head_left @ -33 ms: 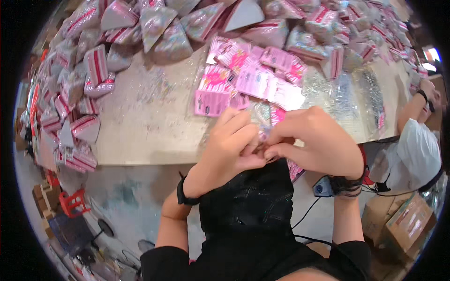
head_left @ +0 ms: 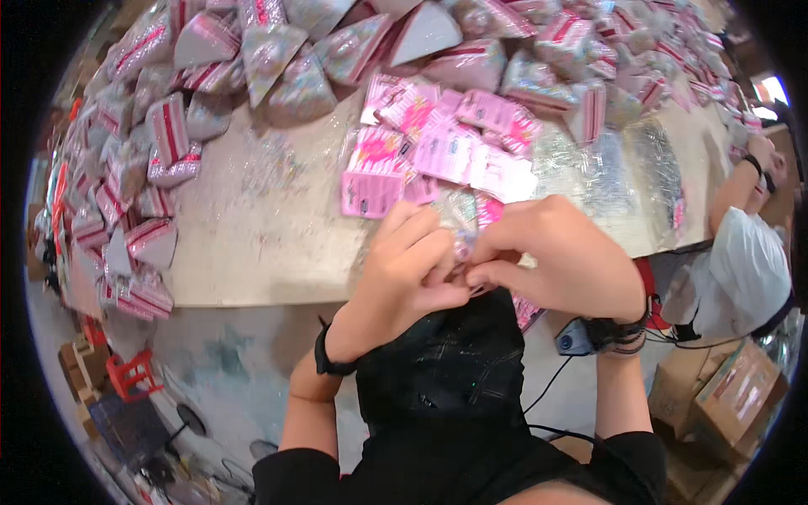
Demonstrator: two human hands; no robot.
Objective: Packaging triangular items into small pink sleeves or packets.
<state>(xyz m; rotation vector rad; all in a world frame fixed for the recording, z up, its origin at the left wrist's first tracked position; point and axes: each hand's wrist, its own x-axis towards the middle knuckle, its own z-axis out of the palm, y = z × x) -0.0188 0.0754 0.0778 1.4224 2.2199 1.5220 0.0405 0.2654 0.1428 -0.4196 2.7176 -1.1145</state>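
My left hand point(head_left: 408, 261) and my right hand point(head_left: 560, 257) meet at the table's near edge, fingers bent and pinched together. What they pinch is small and mostly covered by the fingers. A bit of shiny clear plastic point(head_left: 461, 244) shows between them, with a purplish spot on it. Just beyond lies a loose pile of pink printed cards point(head_left: 444, 156), some in clear wrapping. Part of another pink printed piece point(head_left: 527, 313) shows below my right hand, by the table edge.
Wrapped pink-and-white wedge-shaped packages point(head_left: 303, 88) are heaped along the table's far and left sides. Clear plastic sleeves point(head_left: 581, 172) lie on the table point(head_left: 244, 252) at right. Another person's arm point(head_left: 732, 198) is at far right. Cardboard boxes point(head_left: 724, 396) and a red stool point(head_left: 133, 374) stand below.
The view has shifted slightly, so the table's things sit a little farther left in it. Both hands stay pinched together in nearly the same pose.
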